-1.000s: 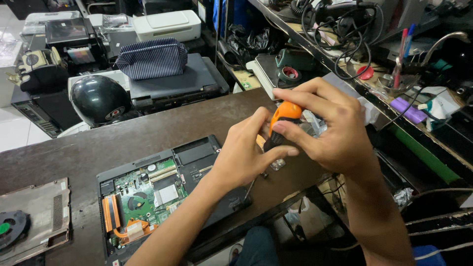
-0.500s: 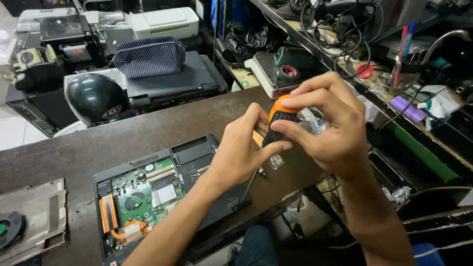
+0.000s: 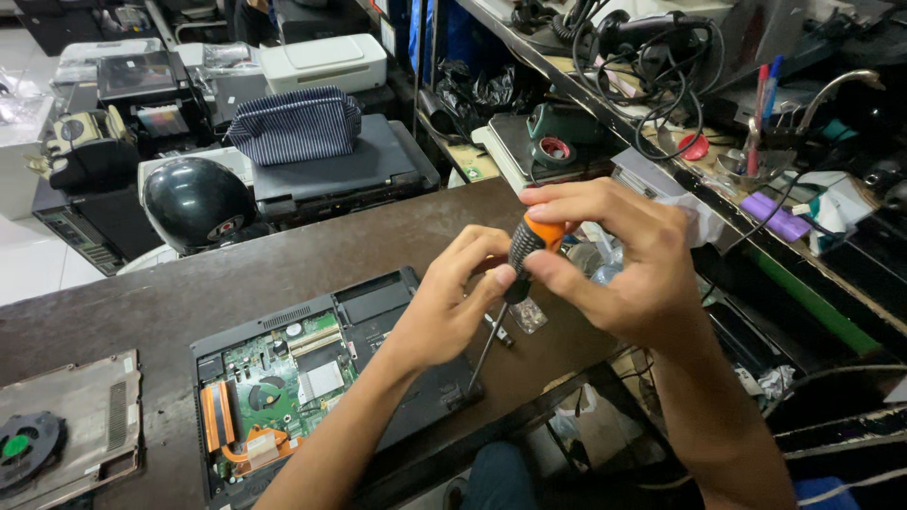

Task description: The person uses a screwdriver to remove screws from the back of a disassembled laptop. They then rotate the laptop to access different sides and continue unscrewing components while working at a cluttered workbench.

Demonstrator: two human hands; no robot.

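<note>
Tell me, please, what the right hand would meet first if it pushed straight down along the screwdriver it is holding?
Probably the opened laptop: the right hand grips the screwdriver, whose tip appears to rest on the laptop's near right corner, though depth is unclear.

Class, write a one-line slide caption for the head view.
Both hands, left hand and right hand, grip a screwdriver over an opened laptop.

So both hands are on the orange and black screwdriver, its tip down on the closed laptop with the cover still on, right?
Not quite: the head view shows the laptop open, its circuit board exposed. Both hands, left hand and right hand, do hold the screwdriver.
</note>
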